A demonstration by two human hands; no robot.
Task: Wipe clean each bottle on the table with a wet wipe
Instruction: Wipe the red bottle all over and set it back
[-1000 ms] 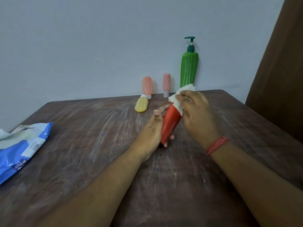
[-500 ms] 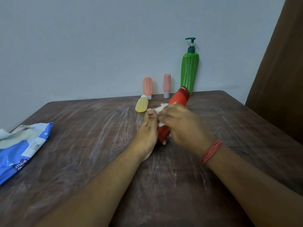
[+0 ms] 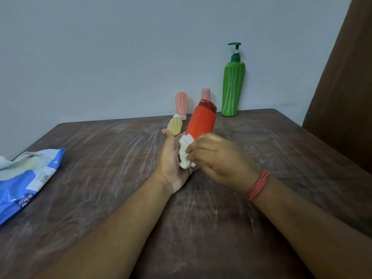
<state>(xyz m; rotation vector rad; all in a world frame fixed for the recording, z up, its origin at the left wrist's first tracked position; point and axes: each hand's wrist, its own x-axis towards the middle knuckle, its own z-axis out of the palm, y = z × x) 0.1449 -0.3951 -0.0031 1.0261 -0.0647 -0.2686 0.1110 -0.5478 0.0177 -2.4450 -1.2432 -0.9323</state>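
Red bottle: tilted up and away, base end cradled in my left hand, palm up, fingers hidden behind it, above the surface
Wet wipe: bunched, pinched by my right hand against the bottle's lower end
Risk: damp plastic, loose cradle; a hard rub could slip the bottle forward into the yellow bottle lying just beyond
Risk: green pump bottle and two pink bottles at the wall could topple if struck

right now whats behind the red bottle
Behind the red bottle a pink bottle stands by the wall; only its top shows, the rest is covered. An orange bottle and a green pump bottle stand either side.
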